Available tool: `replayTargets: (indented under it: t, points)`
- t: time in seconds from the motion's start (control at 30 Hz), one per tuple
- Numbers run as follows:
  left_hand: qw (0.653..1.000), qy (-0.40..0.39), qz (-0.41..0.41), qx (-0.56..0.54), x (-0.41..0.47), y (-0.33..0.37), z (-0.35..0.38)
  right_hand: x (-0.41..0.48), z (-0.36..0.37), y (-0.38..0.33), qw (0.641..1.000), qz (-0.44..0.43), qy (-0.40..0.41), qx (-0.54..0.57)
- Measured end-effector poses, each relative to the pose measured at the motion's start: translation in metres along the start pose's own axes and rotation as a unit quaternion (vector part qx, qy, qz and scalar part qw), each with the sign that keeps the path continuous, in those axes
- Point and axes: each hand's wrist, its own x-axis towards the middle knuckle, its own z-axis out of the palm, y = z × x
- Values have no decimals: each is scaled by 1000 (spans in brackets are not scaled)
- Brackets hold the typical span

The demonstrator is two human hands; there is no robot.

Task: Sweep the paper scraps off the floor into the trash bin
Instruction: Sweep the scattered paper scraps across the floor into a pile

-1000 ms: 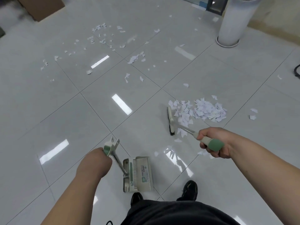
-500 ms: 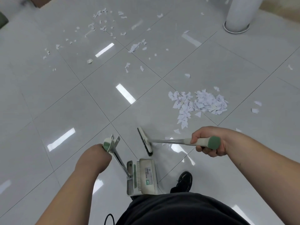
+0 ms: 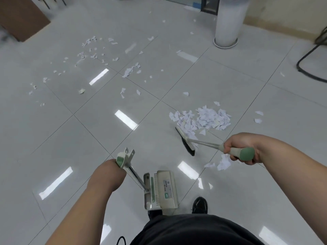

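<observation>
My right hand (image 3: 238,147) grips the green-tipped handle of a small broom (image 3: 184,139), whose head lies on the floor at the near left edge of a heap of white paper scraps (image 3: 203,119). My left hand (image 3: 108,171) holds the upright handle of a beige dustpan (image 3: 160,190) that stands on the tiles in front of my feet. Loose scraps (image 3: 131,70) are scattered over the far left tiles, and a few scraps (image 3: 223,161) lie just below my right hand. No trash bin is recognisable in view.
A tall white cylinder (image 3: 228,22) stands at the back right. A black chair base (image 3: 311,62) is at the right edge, a brown board (image 3: 19,16) at the back left. My black shoes (image 3: 200,205) are behind the dustpan.
The broom head, which had been pulled back near the dustpan, has swung out to the right again and now lies against the heap's near edge. The dustpan has stayed put.
</observation>
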Motion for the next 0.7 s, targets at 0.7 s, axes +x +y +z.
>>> replayTargets:
  t: [0.7]
  points:
    - [967, -12, 237, 90, 117, 125, -56, -23, -1, 66, 929, 47, 225, 290]
